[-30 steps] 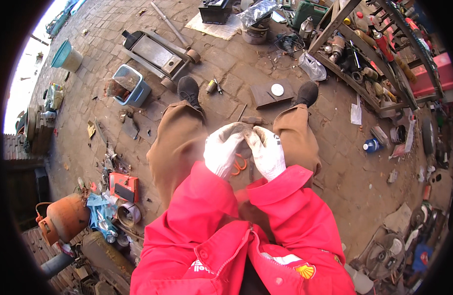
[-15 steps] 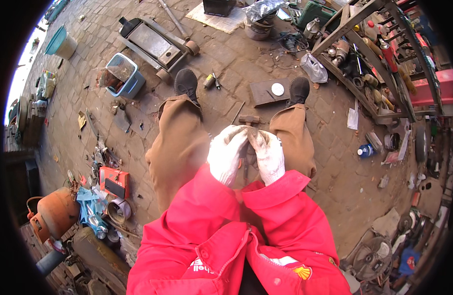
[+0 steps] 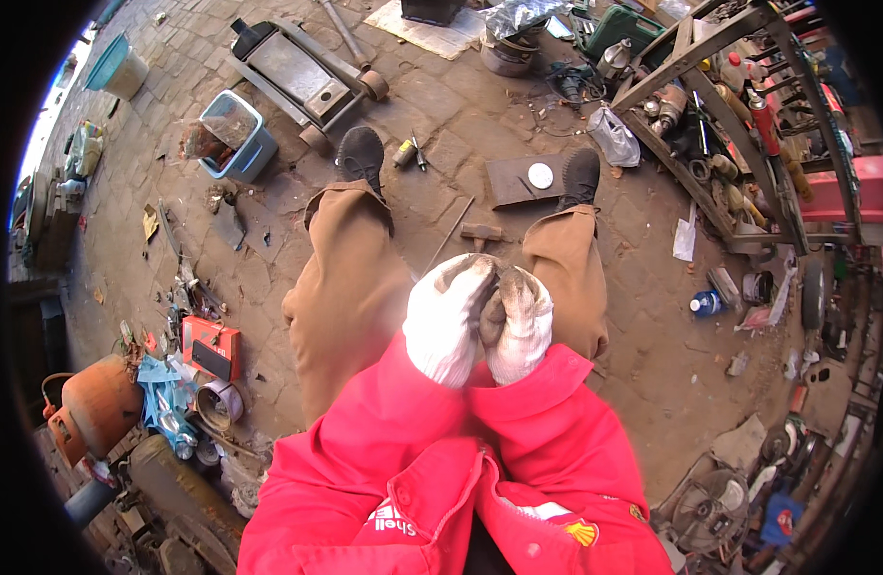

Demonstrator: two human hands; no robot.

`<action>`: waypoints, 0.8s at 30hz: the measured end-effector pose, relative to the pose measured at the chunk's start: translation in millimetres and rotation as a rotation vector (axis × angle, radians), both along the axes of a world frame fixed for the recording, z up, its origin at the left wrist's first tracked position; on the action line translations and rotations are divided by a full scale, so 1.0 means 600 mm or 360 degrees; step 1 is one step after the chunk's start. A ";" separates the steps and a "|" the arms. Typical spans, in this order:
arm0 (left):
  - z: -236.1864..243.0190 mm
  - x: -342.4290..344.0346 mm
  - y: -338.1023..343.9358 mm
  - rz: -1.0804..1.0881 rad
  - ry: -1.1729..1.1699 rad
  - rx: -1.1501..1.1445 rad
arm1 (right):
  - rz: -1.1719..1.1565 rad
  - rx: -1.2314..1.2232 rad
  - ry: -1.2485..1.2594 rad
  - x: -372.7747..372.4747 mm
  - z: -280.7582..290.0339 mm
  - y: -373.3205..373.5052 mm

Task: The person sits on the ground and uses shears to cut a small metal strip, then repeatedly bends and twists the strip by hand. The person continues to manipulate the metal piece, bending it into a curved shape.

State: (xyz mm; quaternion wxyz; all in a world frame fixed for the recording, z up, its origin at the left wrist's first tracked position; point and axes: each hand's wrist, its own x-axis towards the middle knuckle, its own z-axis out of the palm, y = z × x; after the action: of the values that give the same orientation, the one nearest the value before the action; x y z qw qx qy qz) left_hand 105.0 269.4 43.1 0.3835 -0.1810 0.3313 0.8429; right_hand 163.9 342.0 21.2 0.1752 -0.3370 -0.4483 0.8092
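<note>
My left hand (image 3: 448, 316) and my right hand (image 3: 520, 326), both in white knit gloves with dirt-darkened fingers, meet in front of me between my knees. Their fingers are curled in and pressed against each other. Anything pinched between them is hidden by the gloves. Just beyond my hands lies a hammer (image 3: 482, 233), its head showing on the ground and its handle covered by the gloves. A thin metal rod (image 3: 452, 230) lies to the left of the hammer. Further off, a dark flat plate (image 3: 506, 182) bears a white round lid (image 3: 540, 175).
A floor jack (image 3: 302, 81) and a blue tub (image 3: 252, 156) stand ahead on the left. At the right is a metal rack (image 3: 733, 125) full of tools. An orange gas cylinder (image 3: 98, 402) and a red box (image 3: 214, 347) sit at the lower left. A fan (image 3: 714, 513) lies lower right.
Both hands have drawn slightly toward me and turned, with the fingers curled in more. The hammer's head shows more fully. The view has shifted a little.
</note>
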 end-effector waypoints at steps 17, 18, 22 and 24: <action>-0.091 0.003 0.019 0.0026 0.0696 -0.0769 | 0.0144 0.0683 -0.0100 -0.013 -0.066 0.018; -0.089 0.002 0.021 0.0040 0.0676 -0.0786 | 0.0086 0.0770 -0.0077 -0.012 -0.069 0.014; -0.070 0.003 0.034 0.0122 0.0539 -0.0725 | -0.0092 0.0797 -0.0152 0.002 -0.095 0.003; -0.054 0.007 0.036 0.0150 0.0416 -0.0559 | -0.0215 0.0691 -0.0251 0.005 -0.118 0.000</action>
State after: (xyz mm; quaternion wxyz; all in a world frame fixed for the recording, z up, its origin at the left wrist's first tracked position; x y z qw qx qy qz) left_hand 109.2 291.3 10.6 0.2600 -0.1494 0.5110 0.8056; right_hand 166.7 342.2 -49.7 0.2618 -0.3827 -0.6005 0.6515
